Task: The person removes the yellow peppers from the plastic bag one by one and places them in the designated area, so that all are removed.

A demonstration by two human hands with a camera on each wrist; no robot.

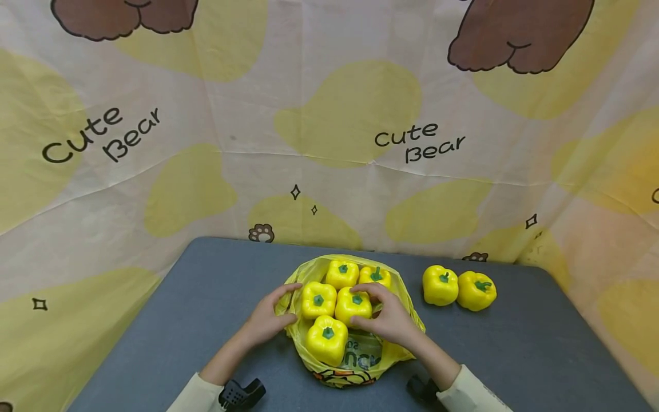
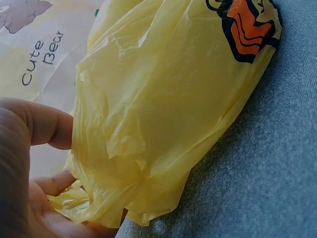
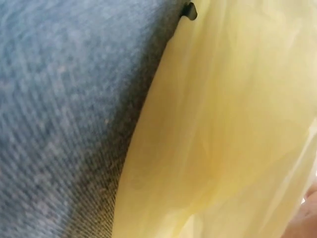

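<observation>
A yellow plastic bag (image 1: 393, 357) lies spread on the table with its mouth facing up. Several yellow bell peppers (image 1: 327, 340) with green stems sit in it. My left hand (image 1: 265, 317) holds the bag's left rim, thumb and fingers apart around its edge; the left wrist view shows the gathered plastic (image 2: 114, 148) against the fingers. Inside the bag, my right hand (image 1: 393, 320) grips a yellow bell pepper (image 1: 352, 307), with fingers over its top and the thumb at its lower side. The right wrist view is mostly filled by the bag (image 3: 223, 114), which hides this grip.
Two more yellow bell peppers, one upright (image 1: 440, 285) and one tilted (image 1: 476, 290), stand side by side to the right of the bag. The blue-grey table (image 1: 216, 280) ends at a hanging cloth (image 1: 329, 114) printed with bears and lettering.
</observation>
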